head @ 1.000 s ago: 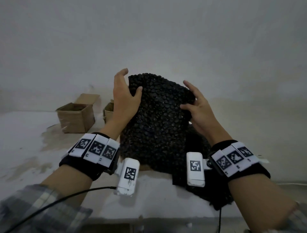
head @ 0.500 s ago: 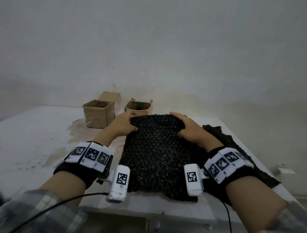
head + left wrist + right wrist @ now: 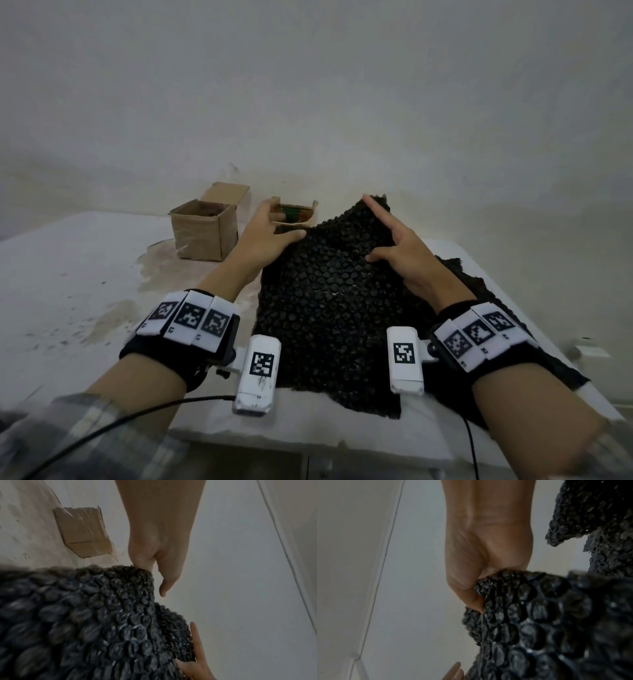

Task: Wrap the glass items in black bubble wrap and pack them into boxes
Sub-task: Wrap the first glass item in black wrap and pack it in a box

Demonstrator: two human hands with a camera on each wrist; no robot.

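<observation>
A sheet of black bubble wrap [image 3: 329, 308] lies spread on the white table [image 3: 68, 274] between my forearms, its far edge lifted a little. My left hand [image 3: 281, 222] holds the far left corner, thumb on top and fingers reaching past the edge. My right hand [image 3: 383, 233] pinches the far right corner, which stands highest; the thumb presses the near face and the index finger runs up behind it. In the right wrist view the thumb digs into the bubble wrap [image 3: 530, 615] and the fingers are hidden. The left wrist view shows the bubble wrap [image 3: 85, 622] at my thumb. No glass item shows clearly.
An open brown box [image 3: 205, 229] stands at the back left, also seen as the box [image 3: 82, 531]. A smaller open box [image 3: 294, 216] with coloured contents sits just beyond my left fingers. More black bubble wrap [image 3: 496, 308] lies under my right wrist. A wall is close behind.
The sheet was held upright in the air, then came down flat onto the table. Both hands have since slid toward the far edge, and its right corner has risen.
</observation>
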